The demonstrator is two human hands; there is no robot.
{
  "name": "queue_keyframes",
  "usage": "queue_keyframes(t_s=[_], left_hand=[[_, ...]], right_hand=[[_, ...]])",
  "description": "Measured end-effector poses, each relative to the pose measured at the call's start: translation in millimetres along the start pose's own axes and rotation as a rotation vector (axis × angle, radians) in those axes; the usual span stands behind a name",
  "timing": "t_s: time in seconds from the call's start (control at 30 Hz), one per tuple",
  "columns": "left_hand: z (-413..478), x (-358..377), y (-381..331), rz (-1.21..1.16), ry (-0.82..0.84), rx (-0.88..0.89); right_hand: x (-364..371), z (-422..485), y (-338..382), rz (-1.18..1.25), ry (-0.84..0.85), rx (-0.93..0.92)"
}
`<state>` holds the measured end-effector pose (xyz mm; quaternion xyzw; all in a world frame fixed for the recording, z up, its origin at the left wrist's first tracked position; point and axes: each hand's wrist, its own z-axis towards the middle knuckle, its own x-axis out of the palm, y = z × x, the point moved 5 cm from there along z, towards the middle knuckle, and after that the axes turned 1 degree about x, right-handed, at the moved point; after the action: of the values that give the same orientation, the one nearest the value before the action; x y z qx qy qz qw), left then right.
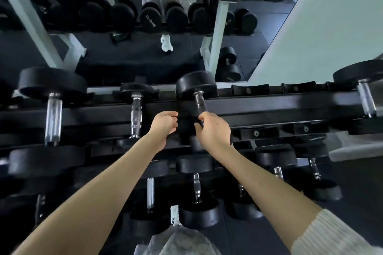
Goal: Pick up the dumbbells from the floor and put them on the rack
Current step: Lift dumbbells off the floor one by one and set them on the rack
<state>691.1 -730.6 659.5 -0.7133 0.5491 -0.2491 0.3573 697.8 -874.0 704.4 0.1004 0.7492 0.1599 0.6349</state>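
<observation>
Dumbbell [196,89] on black rack [269,103] before mirror [145,47]; right hand [214,130] grip holding its handle.

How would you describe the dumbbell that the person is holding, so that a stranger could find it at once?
Look at the top shelf of the black rack just below the mirror. Near its middle a black dumbbell lies with one round head against the back rail. It is the only one with a dark handle in the grip of the right hand; its neighbours have bare chrome handles.

Black tiered metal rack [269,103] bearing round black rubber-headed dumbbells with chrome handles [53,118] across upper and lower rows.
</observation>
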Motion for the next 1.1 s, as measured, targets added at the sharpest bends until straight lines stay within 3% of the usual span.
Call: queue_keyframes(t_s=[0.23,0.63,0.9,1.1], left_hand=[[-123,-85,86,-0.141,-0.113,0.067],[-294,-301,298,-0.075,-0.390,-0.218],[-311,-446,434,-0.141,-0.439,-0.419],[-265,-503,542,-0.278,-0.447,-0.525]], right_hand=[[39,-129,32,0.145,0.149,-0.098],[214,-363,133,0.174,0.710,-0.122],[350,-442,183,0.066,0.785,0.067],[467,-460,195,-0.008,0.800,0.172]])
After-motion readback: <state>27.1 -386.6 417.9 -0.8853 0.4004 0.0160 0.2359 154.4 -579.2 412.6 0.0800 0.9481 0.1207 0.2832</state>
